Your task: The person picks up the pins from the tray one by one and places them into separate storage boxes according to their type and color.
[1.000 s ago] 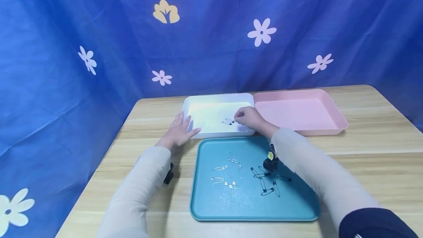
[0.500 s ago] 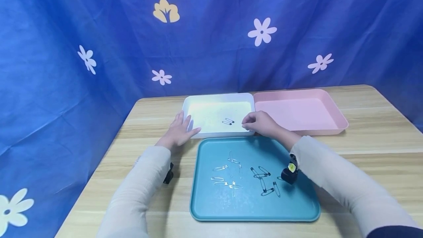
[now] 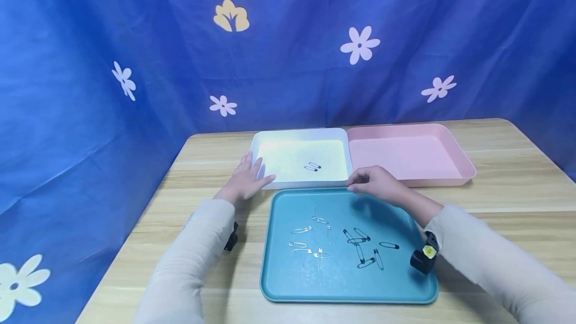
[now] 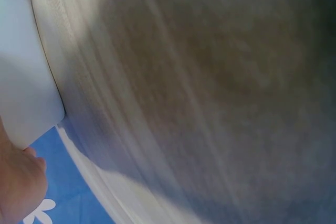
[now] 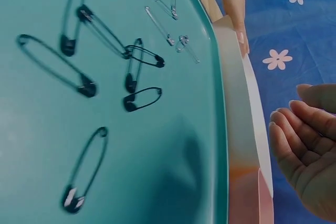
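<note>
My left hand [image 3: 245,179] rests with spread fingers against the left end of a white tray [image 3: 283,156]. Two black safety pins [image 3: 313,168] lie inside that tray. Bent but loose, the fingers of my right hand [image 3: 377,183] hover over the back edge of a teal tray [image 3: 292,281]; the right wrist view shows nothing between them and the thumb. On the teal tray, black safety pins [image 5: 73,201] lie toward the right and silver safety pins [image 3: 302,251] toward the left, several of each. Some silver ones are too faint to make out singly.
A pink tray [image 3: 396,151] stands beside the white one, at its right. All three trays are on a wooden table [image 3: 508,179]. Behind it hangs a blue cloth [image 3: 288,84] with flowers. A small black wrist camera [image 3: 423,260] sits over the teal tray's right side.
My right hand has drawn back and to the right, from inside the white tray to above the teal tray's back edge. The left hand stays against the white tray.
</note>
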`<state>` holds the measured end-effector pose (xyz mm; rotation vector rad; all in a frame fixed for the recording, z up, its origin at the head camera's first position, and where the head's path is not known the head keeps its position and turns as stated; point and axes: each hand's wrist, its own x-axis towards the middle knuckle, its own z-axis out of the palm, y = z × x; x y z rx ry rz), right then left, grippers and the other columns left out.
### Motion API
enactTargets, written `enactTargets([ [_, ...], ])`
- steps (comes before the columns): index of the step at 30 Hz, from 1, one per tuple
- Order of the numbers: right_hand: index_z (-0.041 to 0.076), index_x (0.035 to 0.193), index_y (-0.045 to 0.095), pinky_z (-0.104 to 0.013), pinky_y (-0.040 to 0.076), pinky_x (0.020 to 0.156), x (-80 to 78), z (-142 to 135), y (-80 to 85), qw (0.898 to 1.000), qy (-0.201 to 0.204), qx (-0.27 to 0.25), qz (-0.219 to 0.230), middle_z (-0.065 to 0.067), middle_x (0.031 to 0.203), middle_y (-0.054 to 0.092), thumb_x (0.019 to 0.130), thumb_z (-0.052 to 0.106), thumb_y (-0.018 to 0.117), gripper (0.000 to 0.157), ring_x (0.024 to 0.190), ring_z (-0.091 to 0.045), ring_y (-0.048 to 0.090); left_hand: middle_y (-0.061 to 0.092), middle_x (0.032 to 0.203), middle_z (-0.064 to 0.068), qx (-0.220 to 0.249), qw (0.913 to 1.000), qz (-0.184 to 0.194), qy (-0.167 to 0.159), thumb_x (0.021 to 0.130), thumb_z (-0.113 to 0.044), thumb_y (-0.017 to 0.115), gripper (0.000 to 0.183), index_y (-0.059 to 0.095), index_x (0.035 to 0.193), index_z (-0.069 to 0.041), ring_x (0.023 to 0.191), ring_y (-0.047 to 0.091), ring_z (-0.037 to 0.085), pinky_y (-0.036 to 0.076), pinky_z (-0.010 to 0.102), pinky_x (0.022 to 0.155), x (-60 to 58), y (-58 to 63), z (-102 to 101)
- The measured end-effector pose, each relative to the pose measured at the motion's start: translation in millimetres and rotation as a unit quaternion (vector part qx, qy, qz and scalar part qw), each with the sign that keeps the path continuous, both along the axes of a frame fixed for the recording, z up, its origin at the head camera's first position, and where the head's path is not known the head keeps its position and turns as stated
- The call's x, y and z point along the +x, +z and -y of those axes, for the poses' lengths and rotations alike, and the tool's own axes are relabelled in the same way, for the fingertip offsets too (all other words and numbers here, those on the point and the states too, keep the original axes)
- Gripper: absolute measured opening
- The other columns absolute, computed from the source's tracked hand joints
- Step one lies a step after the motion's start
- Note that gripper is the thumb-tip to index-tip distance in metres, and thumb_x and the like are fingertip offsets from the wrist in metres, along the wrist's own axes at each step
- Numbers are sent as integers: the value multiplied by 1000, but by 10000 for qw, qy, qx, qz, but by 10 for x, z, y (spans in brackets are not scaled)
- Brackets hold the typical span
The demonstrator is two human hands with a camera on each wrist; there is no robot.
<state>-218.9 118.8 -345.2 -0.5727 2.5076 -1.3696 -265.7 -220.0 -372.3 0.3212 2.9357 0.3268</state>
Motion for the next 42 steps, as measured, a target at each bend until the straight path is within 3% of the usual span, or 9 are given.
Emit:
enactTargets([
  [6, -3, 93, 61, -32, 43, 74, 137, -161, -54, 9999, 110, -25, -30, -4, 87, 60, 80, 13, 61, 20, 84, -19, 50, -10, 140, 20, 40, 10000, -65, -3, 80, -67, 23, 87, 11, 138, -4, 127, -7, 35, 3, 48, 101, 64, 5, -39],
  [12, -2, 93, 61, -30, 44, 70, 274, -303, -101, 9997, 133, 206, -14, -2, 83, 60, 80, 13, 61, 20, 77, -17, 53, -10, 140, 20, 2, 9999, -94, 47, 80, -67, 23, 86, 11, 138, -4, 127, -7, 35, 3, 48, 101, 118, -9, -51],
  [18, -5, 93, 60, -27, 47, 62, 381, -443, -253, 9990, 404, 179, 107, -4, 80, 60, 79, 12, 61, 21, 71, -17, 56, -10, 140, 21, -19, 9999, -136, 40, 80, -67, 22, 87, 11, 138, -3, 127, -7, 35, 3, 48, 101, 136, -41, -59],
  [29, 1, 90, 63, -26, 45, 70, 562, -608, -464, 9968, 664, 308, 328, -4, 85, 63, 77, 15, 63, 19, 81, -18, 55, -9, 140, 21, 22, 9997, -228, 66, 80, -67, 23, 86, 12, 138, -4, 127, -6, 35, 4, 48, 101, 150, -74, -70],
  [36, -1, 90, 63, -23, 47, 60, 655, -677, -507, 9960, 630, 300, 565, -4, 82, 62, 76, 11, 63, 19, 71, -16, 55, -8, 140, 22, 43, 9997, -245, 40, 80, -67, 23, 87, 12, 138, -3, 127, -6, 37, 4, 49, 100, 149, -73, -69],
  [42, 1, 82, 62, -22, 45, 52, 727, -667, -539, 9961, 491, 616, 407, 0, 70, 57, 70, 8, 66, 14, 62, -13, 50, -8, 140, 21, 24, 9996, -262, 80, 79, -68, 22, 88, 12, 138, -4, 127, -5, 37, 4, 49, 101, 136, -98, -51],
])
